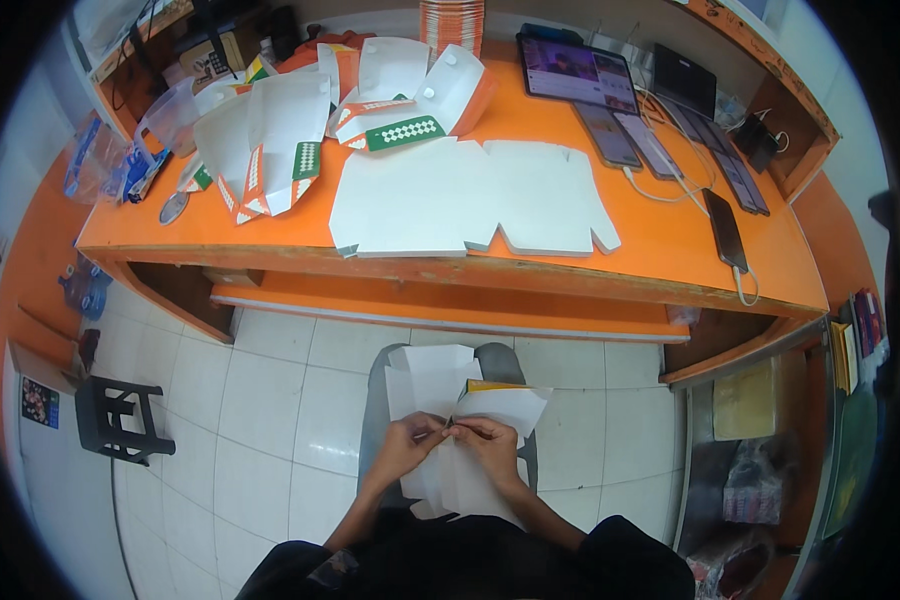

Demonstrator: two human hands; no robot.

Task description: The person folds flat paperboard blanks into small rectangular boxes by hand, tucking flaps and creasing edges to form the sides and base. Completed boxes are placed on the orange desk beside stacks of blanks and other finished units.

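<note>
your left hand [407, 446] and right hand [488, 446] meet over your lap, fingertips pinched together on the same white cardboard box blank [450, 420], each hand grasping a fold of it at the middle. the blank is partly folded, its flaps spreading up and to the right, with a sliver of yellow and orange print showing at its far edge. it sits near you, above the grey stool [500, 362] on the white tiled floor [270, 400]. farther off, the orange table [670, 235] carries a large flat white blank [470, 205] near its front edge, and more part-folded orange and white boxes [270, 150] to the far left. to the far right on the table lie a tablet [576, 72] and a row of phones [650, 140] with cables. a black plastic stool [120, 418] stands on the floor to your left.
</note>
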